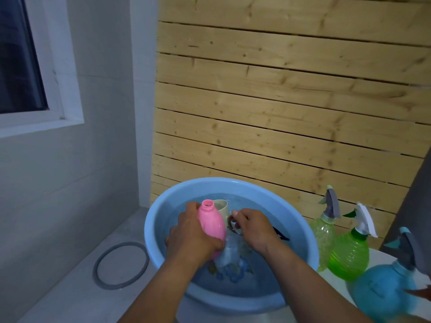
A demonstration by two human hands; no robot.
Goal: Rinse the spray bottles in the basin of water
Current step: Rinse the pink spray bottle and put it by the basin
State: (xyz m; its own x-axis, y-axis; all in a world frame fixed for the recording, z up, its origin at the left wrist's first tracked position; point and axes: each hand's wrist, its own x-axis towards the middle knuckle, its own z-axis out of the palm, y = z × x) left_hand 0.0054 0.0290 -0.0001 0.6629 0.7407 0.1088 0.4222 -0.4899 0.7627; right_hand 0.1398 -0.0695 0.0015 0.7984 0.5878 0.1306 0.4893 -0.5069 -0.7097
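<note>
A blue basin (233, 297) full of water stands in front of a slatted wooden panel (291, 101). The left hand (191, 236) grips a pink bottle (211, 224) around its belly, fingers curled round the lower part; the bottle has no spray head, its open neck points up and away, and its base dips toward the water. Just behind it a cream cup (222, 209) leans in the basin. The right hand (253, 228) hovers over the water just beside the pink bottle, its fingers bent round a small ring-shaped thing (233, 226) at the cup's side; what that thing is cannot be told. Beneath both hands a clear, wet shape (231, 255) lies in the water, too blurred to name.

To the right of the basin, on a white counter (335, 276), three spray bottles stand in a row: a pale green bottle (324, 238) with a grey trigger, touching the basin's rim; a bright green bottle (349, 255) with a white trigger beside it; and a blue bottle (382, 292) nearest the camera. No brand or writing can be read on any of them.

On the floor to the left lies a grey ring (120, 265), and a window (21, 57) shows in the tiled wall above.
</note>
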